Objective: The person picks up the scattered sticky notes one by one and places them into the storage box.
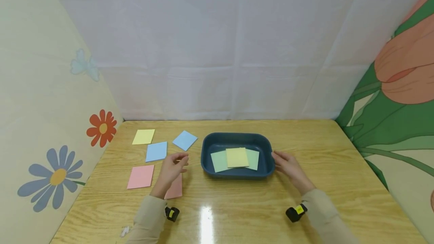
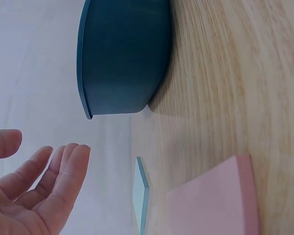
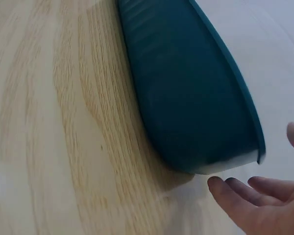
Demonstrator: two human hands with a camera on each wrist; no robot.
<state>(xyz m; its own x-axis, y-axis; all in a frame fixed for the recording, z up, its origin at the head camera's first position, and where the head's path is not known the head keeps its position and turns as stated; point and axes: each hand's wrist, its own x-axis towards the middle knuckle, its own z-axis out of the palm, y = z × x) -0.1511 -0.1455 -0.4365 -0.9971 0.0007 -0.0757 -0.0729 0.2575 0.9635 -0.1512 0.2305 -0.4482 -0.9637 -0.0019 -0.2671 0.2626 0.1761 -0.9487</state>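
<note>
A dark blue-green rectangular bin (image 1: 237, 176) stands on the table. Inside lie two green sticky note pads (image 1: 219, 161) with a yellow pad (image 1: 237, 157) across them. My right hand (image 1: 289, 166) is at the bin's right end, fingertips right by its wall and nothing in its grasp. My left hand (image 1: 172, 170) hovers left of the bin, fingers relaxed and holding nothing. Below it a pink pad (image 1: 174, 188) is partly hidden by the hand. In the left wrist view the fingers point toward the bin (image 2: 122, 58), with a gap between.
Left of the left hand lie another pink pad (image 1: 140, 177), a blue pad (image 1: 156, 151) and a yellow pad (image 1: 144, 136). A second blue pad (image 1: 185, 140) sits behind the hand. White cloth (image 1: 217, 48) hangs behind the wooden table (image 1: 305, 134), with patterned panels on both sides.
</note>
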